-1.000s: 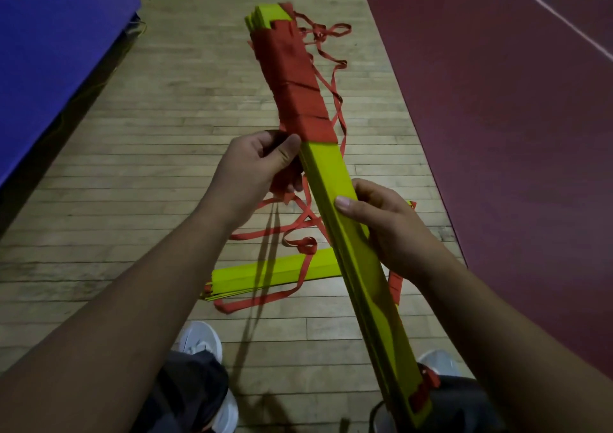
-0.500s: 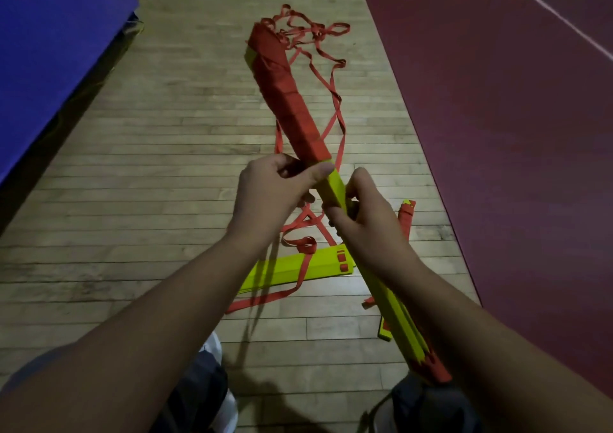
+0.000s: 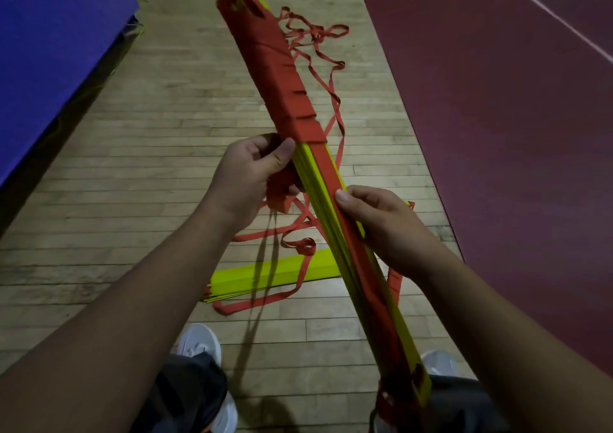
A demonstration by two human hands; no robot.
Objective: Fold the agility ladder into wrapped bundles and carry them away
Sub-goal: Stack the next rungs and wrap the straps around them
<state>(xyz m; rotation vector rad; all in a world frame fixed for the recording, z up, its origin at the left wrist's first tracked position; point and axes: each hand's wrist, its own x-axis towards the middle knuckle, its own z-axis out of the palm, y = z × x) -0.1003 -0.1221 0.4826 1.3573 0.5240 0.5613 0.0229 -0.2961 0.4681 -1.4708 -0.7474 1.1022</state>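
Bare forearms [image 3: 139, 303], white sneakers [image 3: 199, 343], and dark grey, possibly short, trousers [image 3: 189, 396].

Wooden plank floor [image 3: 139, 154], maroon court surface [image 3: 497, 117] with white lines, blue mat [image 3: 56, 44] at left

Both bare forearms reaching forward from the lower corners, converging toward the middle. Left hand [image 3: 252, 180] half curled, thumb pressed up and to the right, fingers [image 3: 265, 147] folded under and largely hidden behind the palm, closed around a wad of strap. Right hand [image 3: 381, 223] lower and nearer, back of hand up, thumb laid flat along the top, fingers wrapped underneath out of sight, clamped on the stack of rungs. Hands near each other, not touching. Wrists straight.
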